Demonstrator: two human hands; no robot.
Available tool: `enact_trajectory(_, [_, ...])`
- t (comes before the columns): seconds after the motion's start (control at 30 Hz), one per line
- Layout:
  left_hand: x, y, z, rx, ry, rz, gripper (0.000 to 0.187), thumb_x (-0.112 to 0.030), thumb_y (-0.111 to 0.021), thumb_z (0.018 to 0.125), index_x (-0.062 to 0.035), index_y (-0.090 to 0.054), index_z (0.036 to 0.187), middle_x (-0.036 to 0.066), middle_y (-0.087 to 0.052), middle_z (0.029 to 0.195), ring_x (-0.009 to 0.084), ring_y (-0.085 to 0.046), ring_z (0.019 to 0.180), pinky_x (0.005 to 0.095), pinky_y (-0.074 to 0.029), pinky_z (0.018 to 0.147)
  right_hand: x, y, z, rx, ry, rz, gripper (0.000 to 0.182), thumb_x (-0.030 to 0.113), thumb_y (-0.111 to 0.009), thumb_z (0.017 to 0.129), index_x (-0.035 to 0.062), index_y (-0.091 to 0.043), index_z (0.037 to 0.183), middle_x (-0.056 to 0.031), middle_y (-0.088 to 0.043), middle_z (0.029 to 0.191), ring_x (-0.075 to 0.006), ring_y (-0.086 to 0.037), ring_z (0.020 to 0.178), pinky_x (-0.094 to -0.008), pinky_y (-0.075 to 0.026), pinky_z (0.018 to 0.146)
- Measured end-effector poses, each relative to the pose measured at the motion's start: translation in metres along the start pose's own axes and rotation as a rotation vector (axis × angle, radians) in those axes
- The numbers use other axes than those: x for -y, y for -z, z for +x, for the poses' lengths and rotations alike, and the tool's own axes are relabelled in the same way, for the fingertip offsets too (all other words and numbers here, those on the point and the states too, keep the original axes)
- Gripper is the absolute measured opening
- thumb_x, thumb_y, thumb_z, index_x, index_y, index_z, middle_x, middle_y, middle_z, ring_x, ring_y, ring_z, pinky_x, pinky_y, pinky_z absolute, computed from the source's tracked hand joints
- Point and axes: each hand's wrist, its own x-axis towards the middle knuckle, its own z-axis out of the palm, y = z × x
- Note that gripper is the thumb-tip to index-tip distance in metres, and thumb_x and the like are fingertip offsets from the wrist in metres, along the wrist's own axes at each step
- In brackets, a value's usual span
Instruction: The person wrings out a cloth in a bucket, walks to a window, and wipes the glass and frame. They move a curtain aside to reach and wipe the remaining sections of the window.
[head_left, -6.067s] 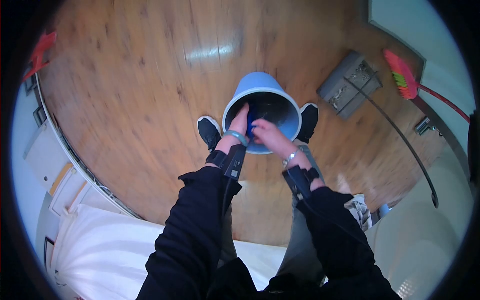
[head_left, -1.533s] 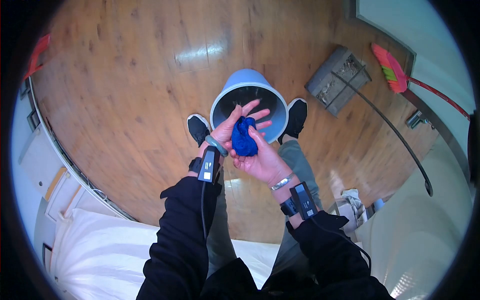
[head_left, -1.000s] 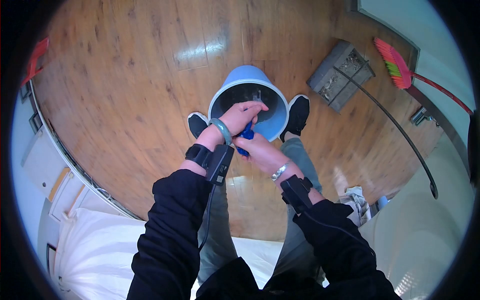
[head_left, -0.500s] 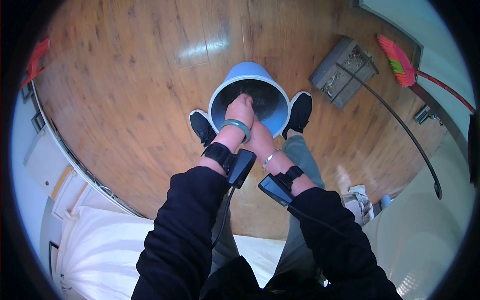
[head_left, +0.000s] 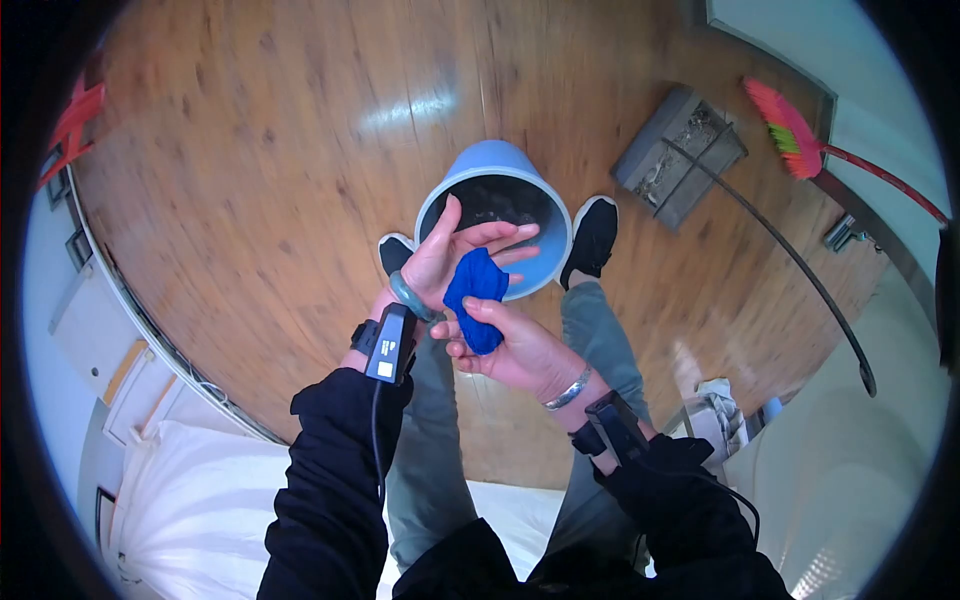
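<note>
A small, crumpled blue cloth (head_left: 472, 290) is pinched between the thumb and fingers of my right hand (head_left: 512, 345), above the near edge of the bucket. My left hand (head_left: 440, 262) is beside it with the palm turned up and the fingers spread, and the cloth lies against or just over its palm. Whether the two touch is hard to tell. Below both hands stands a light blue bucket (head_left: 490, 157) with dark water inside, between my two shoes.
A grey dustpan (head_left: 635, 150) with debris and a long dark handle lies at the right. Beyond it a pink and green broom (head_left: 790, 125) rests by the wall. A red object (head_left: 75, 125) is at the far left, and white fabric (head_left: 210, 490) at the lower left.
My hands, clasped together over the bucket before, have come apart and nearer to me. My left hand has opened, and the blue cloth now shows in my right hand.
</note>
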Motion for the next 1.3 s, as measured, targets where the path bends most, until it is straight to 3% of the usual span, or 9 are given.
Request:
enact_trajectory(0.17, [0.020,0.022,0.003,0.372,-0.210,-0.048,0.048,-0.049,-0.050,0.091,-0.0077,-0.054,0.115,0.009,-0.058,0.096,0.0280,-0.053,0.105,0.0383,-0.046,0.087,-0.007,0.010,0.008,0.202,-0.014,0.380,0.028,0.026,-0.051,0.094,0.0055,-0.050,0.113,-0.0058,-0.057,0.097,-0.0107,-0.049,0.069,-0.0259,-0.042,0.064])
enact_trajectory(0.2, [0.014,0.019,0.003,0.300,-0.175,0.019,0.033,-0.033,-0.057,0.091,-0.0083,-0.053,0.113,0.003,-0.050,0.078,0.0220,-0.054,0.088,0.0329,-0.047,0.076,-0.008,0.012,0.009,0.201,-0.016,0.388,0.028,0.026,-0.051,0.094,0.0055,-0.050,0.113,-0.0058,-0.057,0.097,-0.0107,-0.049,0.069,-0.0259,-0.042,0.064])
enact_trajectory(0.3, [0.003,0.017,0.004,0.234,-0.085,0.135,0.027,-0.022,-0.056,0.092,-0.0071,-0.052,0.114,0.001,-0.046,0.073,0.0175,-0.051,0.078,0.0296,-0.044,0.069,-0.008,0.017,0.011,0.163,0.025,0.363,0.026,0.022,-0.052,0.093,0.0050,-0.049,0.113,-0.0031,-0.054,0.093,-0.0098,-0.046,0.067,-0.0259,-0.040,0.062])
enact_trajectory(0.47, [-0.009,-0.002,0.012,-0.060,0.051,0.487,0.024,-0.026,-0.047,0.097,-0.0071,-0.053,0.111,-0.004,-0.038,0.059,0.0087,-0.043,0.060,0.0237,-0.041,0.059,-0.004,0.029,0.023,0.067,0.074,0.026,0.015,0.017,-0.056,0.091,0.0065,-0.051,0.100,0.0015,-0.049,0.079,-0.0076,-0.045,0.064,-0.0230,-0.038,0.059])
enact_trajectory(0.87, [0.000,-0.015,0.040,-0.477,-0.047,0.721,0.018,-0.018,-0.044,0.095,-0.0057,-0.054,0.087,-0.002,-0.042,0.052,0.0085,-0.040,0.042,0.0234,-0.035,0.042,0.014,0.030,0.034,-0.272,0.164,-0.657,0.012,0.016,-0.060,0.083,0.0073,-0.053,0.080,0.0031,-0.048,0.066,-0.0069,-0.045,0.057,-0.0229,-0.036,0.053])
enact_trajectory(1.03, [0.011,-0.002,0.047,-0.625,-0.126,0.880,0.021,-0.017,-0.044,0.094,-0.0042,-0.056,0.083,0.003,-0.049,0.055,0.0113,-0.046,0.043,0.0270,-0.037,0.041,-0.004,0.054,0.060,-0.326,0.364,-0.775,0.022,0.018,-0.064,0.080,0.0016,-0.056,0.092,-0.0039,-0.060,0.080,-0.0150,-0.057,0.072,-0.0288,-0.045,0.065])
enact_trajectory(1.1, [0.016,0.000,0.052,-0.787,-0.142,1.084,0.021,-0.018,-0.046,0.092,-0.0036,-0.059,0.083,0.011,-0.056,0.062,0.0179,-0.056,0.050,0.0322,-0.044,0.049,-0.011,0.073,0.074,-0.333,0.472,-0.872,0.031,0.020,-0.065,0.078,-0.0004,-0.057,0.099,-0.0080,-0.064,0.087,-0.0193,-0.060,0.080,-0.0321,-0.047,0.070])
enact_trajectory(1.13, [0.018,0.004,0.056,-0.847,-0.176,1.164,0.021,-0.018,-0.047,0.090,-0.0038,-0.061,0.083,0.016,-0.062,0.072,0.0263,-0.063,0.064,0.0364,-0.048,0.062,-0.012,0.080,0.081,-0.360,0.497,-0.901,0.034,0.022,-0.066,0.077,-0.0005,-0.057,0.100,-0.0114,-0.065,0.091,-0.0234,-0.061,0.084,-0.0336,-0.047,0.072])
enact_trajectory(1.3, [0.023,0.003,0.061,-0.992,-0.183,1.240,0.021,-0.018,-0.046,0.089,-0.0036,-0.062,0.087,0.018,-0.065,0.083,0.0341,-0.062,0.082,0.0393,-0.048,0.074,-0.002,0.074,0.071,-0.413,0.466,-1.174,0.047,0.031,-0.070,0.073,-0.0006,-0.056,0.104,-0.0207,-0.064,0.101,-0.0343,-0.061,0.097,-0.0378,-0.048,0.077])
